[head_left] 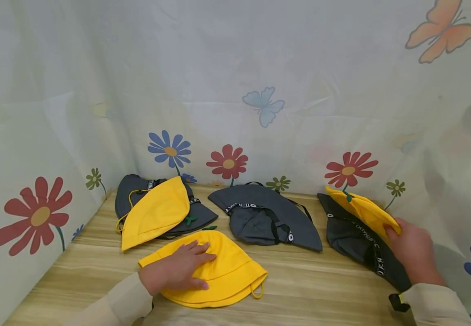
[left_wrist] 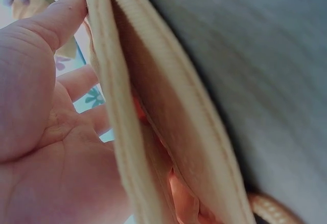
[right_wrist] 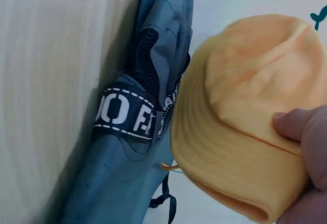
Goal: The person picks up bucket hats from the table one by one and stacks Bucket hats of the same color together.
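My left hand point(head_left: 178, 267) rests with spread, straight fingers on top of a yellow bucket hat point(head_left: 235, 280), which lies folded flat at the front middle of the table. In the left wrist view the thumb lies along the brim point(left_wrist: 120, 116), and a narrow gap shows between the two brim layers. On the right, my right hand point(head_left: 414, 246) pinches the brim of a second yellow bucket hat point(head_left: 365, 210). That hat leans over a dark grey bucket hat point(head_left: 345, 237) with a white-lettered band point(right_wrist: 122, 114). The right wrist view shows the thumb pressed on the yellow cloth point(right_wrist: 255, 91).
Another dark grey hat point(head_left: 251, 222) lies at the back middle. At the back left a yellow hat point(head_left: 158, 213) overlaps a dark grey one point(head_left: 131, 199). A flower-printed white curtain point(head_left: 312, 99) closes off the back and sides of the wooden table point(head_left: 308, 290).
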`<state>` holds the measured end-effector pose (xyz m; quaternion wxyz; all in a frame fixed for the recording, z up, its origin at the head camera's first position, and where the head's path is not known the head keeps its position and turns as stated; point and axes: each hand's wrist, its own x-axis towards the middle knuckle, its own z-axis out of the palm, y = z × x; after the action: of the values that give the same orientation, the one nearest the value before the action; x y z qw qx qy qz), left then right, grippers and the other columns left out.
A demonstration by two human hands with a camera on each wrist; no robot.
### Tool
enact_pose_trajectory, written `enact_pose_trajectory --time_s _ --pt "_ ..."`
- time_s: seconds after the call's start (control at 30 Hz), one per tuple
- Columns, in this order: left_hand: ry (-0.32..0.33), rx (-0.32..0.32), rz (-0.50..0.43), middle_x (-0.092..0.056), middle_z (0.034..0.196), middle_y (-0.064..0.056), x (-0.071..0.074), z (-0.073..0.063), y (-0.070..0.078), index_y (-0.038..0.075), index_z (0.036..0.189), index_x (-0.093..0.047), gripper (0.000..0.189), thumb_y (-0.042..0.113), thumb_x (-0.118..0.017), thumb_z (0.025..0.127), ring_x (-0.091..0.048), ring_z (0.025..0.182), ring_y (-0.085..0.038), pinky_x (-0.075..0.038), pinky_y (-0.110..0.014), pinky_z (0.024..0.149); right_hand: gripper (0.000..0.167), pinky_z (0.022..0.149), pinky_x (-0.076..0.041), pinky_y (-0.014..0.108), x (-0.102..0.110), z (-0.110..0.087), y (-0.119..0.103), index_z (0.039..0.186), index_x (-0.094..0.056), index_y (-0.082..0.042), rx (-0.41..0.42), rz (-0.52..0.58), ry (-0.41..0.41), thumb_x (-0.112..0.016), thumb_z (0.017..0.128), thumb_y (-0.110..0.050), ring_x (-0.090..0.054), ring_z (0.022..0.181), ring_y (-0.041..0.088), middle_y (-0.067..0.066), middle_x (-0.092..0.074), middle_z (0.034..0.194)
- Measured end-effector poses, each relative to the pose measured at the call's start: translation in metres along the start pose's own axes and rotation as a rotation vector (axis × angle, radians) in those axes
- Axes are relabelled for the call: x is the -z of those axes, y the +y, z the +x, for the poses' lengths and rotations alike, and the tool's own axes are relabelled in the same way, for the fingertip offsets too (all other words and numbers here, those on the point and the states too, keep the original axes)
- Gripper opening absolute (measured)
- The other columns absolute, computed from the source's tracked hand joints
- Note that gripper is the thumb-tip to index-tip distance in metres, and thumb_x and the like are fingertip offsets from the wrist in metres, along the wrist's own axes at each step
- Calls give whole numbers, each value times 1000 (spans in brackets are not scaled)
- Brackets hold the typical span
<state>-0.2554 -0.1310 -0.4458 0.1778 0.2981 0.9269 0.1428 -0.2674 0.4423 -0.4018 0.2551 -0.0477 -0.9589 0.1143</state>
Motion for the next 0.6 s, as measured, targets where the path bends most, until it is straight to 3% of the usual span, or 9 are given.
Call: enact_pose_trajectory --time_s 0.23,0.6 --pt "-8 4 -2 -32 168 -8 1 0 3 25 154 -47 72 52 -71 92 -22 156 -44 -21 -67 123 33 54 -38 30 15 1 -9 102 -61 9 -96 24 -25 -64 102 -23 -51 62 29 19 -62 69" --pt "-7 -1 -13 -33 167 -10 0 1 2 23 154 -48 73 53 -71 91 -22 156 -45 -20 -67 123 46 54 -43 29 38 0 -39 108 -64 11 -117 123 -26 -60 104 -35 -55 66 29 25 -66 79"
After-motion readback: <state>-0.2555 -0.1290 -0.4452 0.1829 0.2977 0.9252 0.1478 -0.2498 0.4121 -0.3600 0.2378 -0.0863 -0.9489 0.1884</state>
